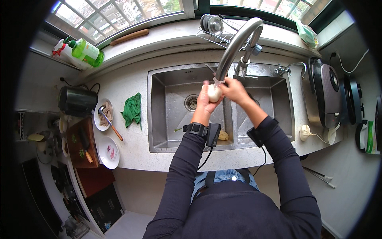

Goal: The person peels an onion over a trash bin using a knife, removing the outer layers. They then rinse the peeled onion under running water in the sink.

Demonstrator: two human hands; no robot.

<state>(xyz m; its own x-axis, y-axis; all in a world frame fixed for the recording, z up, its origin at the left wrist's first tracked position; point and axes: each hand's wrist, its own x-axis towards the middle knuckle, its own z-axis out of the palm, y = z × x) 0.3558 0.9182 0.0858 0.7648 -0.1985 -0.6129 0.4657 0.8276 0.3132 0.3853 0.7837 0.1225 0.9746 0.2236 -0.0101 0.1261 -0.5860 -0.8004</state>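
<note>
Under the steel gooseneck faucet (243, 38), my left hand (206, 101) holds a round white vegetable (214, 93), perhaps an onion. My right hand (235, 91) is at its upper right side, fingers bent near the faucet's mouth; whether they grip it or only touch it is unclear. Water seems to run onto the vegetable. Both hands are over the double steel sink (173, 119), near its divider. A yellowish lump (223, 135), perhaps a sponge, lies in the left basin near my left wrist. A green scrap (178, 129) lies on that basin's floor.
Left of the sink are a green cloth (132, 110), a bowl with a ladle (103, 119), a white patterned bowl (109, 152) and a cutting board (80, 143) bearing a knife. A rice cooker (323, 89) stands at right. A wire rack (215, 37) is behind the faucet.
</note>
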